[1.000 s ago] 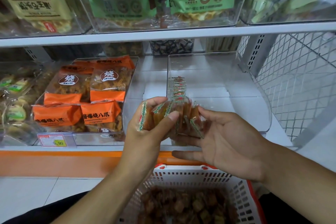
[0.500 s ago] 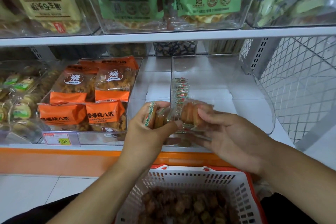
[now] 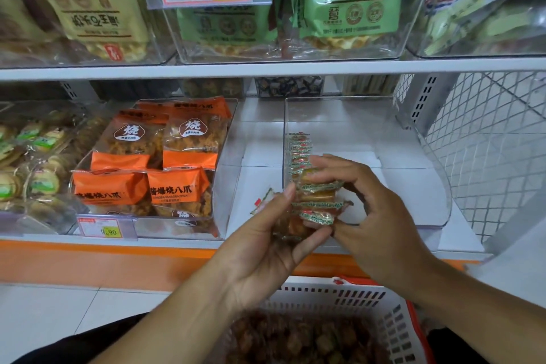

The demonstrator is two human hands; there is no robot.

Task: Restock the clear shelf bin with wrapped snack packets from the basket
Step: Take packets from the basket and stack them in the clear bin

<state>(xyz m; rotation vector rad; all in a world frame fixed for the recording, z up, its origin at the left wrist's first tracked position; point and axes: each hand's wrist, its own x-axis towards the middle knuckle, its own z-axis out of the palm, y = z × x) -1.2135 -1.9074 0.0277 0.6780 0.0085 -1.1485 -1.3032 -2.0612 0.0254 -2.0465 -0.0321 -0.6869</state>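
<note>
Both hands mid-frame: left hand (image 3: 266, 248) & right hand (image 3: 375, 216) pinch the packets (image 3: 317, 201) at the bin (image 3: 413, 186) front. We square the stack, then slide it beside the row.

White shelving (image 3: 266, 69), tiled floor (image 3: 59, 310)

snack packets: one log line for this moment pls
both hands: left hand, right hand grip snack packets | clear bin: few packets | basket: stocked
</note>
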